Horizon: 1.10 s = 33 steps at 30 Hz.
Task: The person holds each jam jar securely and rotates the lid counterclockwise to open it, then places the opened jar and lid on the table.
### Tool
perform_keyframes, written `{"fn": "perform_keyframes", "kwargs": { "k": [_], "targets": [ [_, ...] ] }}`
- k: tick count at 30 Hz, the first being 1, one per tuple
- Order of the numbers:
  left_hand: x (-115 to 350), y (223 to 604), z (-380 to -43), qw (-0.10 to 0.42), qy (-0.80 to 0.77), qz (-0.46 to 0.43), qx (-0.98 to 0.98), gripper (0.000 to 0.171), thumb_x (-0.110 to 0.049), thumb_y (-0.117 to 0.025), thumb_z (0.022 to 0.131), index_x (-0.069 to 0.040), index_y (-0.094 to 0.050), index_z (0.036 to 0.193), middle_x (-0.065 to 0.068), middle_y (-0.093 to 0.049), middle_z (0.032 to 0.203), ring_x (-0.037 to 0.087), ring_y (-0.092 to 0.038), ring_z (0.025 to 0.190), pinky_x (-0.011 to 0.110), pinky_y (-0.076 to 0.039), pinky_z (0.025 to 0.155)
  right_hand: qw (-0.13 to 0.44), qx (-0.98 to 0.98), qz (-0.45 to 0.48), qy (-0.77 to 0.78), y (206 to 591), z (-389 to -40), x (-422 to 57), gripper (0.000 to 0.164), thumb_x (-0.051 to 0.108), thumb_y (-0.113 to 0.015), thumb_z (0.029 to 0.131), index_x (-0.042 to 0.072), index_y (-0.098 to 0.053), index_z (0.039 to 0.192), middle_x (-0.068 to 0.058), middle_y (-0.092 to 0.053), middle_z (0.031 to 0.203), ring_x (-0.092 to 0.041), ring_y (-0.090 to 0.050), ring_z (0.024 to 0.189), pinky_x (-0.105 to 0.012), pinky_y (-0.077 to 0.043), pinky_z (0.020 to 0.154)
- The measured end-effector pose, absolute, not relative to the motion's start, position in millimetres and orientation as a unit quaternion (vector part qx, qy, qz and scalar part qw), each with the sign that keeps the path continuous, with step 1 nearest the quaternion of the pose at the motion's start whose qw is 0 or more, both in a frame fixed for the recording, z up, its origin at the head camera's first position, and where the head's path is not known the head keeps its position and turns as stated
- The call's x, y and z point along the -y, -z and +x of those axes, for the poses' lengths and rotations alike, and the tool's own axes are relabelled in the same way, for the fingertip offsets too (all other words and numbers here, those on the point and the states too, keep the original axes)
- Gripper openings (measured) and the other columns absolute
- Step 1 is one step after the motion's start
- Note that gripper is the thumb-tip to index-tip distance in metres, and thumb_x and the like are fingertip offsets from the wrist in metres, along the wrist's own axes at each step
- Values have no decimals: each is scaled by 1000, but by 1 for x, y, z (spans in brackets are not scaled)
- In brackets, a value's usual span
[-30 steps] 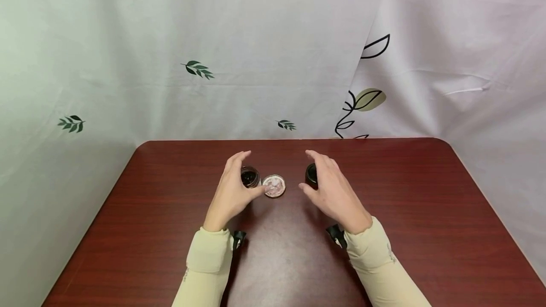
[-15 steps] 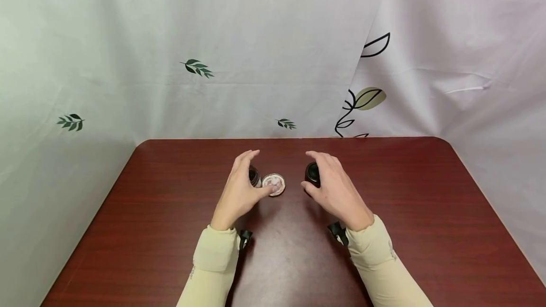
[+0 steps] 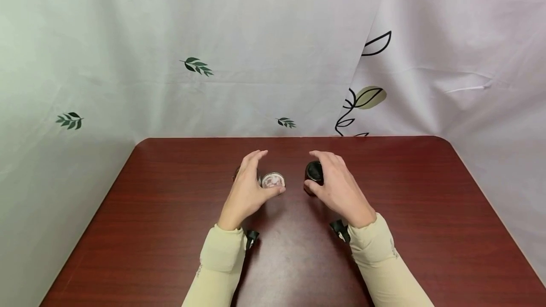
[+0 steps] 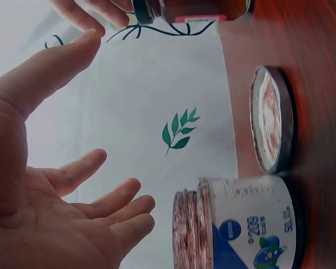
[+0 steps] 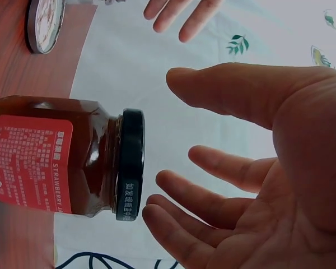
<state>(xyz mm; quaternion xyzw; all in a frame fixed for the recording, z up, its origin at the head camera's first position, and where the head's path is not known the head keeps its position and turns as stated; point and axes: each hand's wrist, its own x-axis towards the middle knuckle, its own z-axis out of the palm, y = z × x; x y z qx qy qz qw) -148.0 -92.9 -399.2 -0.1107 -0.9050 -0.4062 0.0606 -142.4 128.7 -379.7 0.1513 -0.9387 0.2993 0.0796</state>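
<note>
My left hand (image 3: 245,191) hovers with spread, loosely bent fingers, holding nothing, above an uncapped jam jar (image 4: 246,230) and a lid (image 3: 273,180). The jar has a blue and white label and a smeared glass thread; in the head view the hand mostly covers it. Inside up on the table, the lid shows a smeared white lining. Just above a strawberry jam jar (image 5: 50,157) is my right hand (image 3: 339,186), thumb and fingers apart, not gripping it. That jar stands upright with its black lid (image 5: 131,165) on and carries a red label.
Everything stands on a dark red-brown wooden table (image 3: 384,250), toward its far side. Behind the table's back edge hangs a pale curtain (image 3: 256,37) printed with leaves. Both wrists wear dark camera mounts (image 3: 252,237).
My left hand has shifted right, from around the uncapped jar to partly over the loose lid. The right hand has drifted slightly right, still above the strawberry jam jar.
</note>
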Motion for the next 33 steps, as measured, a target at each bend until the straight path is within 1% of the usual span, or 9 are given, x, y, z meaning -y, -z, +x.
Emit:
{"fn": "perform_keyframes", "kwargs": {
  "k": [4,10,21,26,33],
  "targets": [
    [89,398,-148,53,403,-110,907,89,-37,-82,65,-19,-37,140,-3,-30,143,17,-36,126,41,-37,98,77,940,150,-296,380,-144,-130,63,21,-72,76,8,-45,131,-9,-46,131,-29,-37,123,-44,-34,98],
    [82,399,-147,54,409,-119,903,88,-35,-82,66,-16,-37,140,-3,-31,143,15,-37,126,41,-37,98,74,942,147,-293,383,-144,-131,62,22,-72,76,7,-46,130,-9,-46,130,-29,-37,123,-45,-35,97],
    [73,402,-147,41,395,-122,909,86,-37,-80,68,-19,-37,140,-1,-30,144,15,-34,129,41,-36,99,60,946,137,-287,383,-146,-134,63,22,-72,76,7,-45,131,-11,-46,131,-30,-37,123,-46,-35,97],
    [66,403,-147,33,392,-126,911,86,-38,-80,68,-19,-37,140,0,-32,143,16,-33,129,40,-36,99,48,949,135,-280,384,-146,-134,64,23,-73,77,7,-45,131,-12,-46,130,-31,-38,121,-46,-37,95],
    [56,408,-148,27,388,-129,912,86,-38,-81,67,-19,-39,139,1,-34,142,17,-34,129,39,-37,99,45,951,135,-274,386,-147,-135,64,23,-73,77,5,-44,131,-14,-46,130,-32,-39,120,-47,-37,95]
  ]
}}
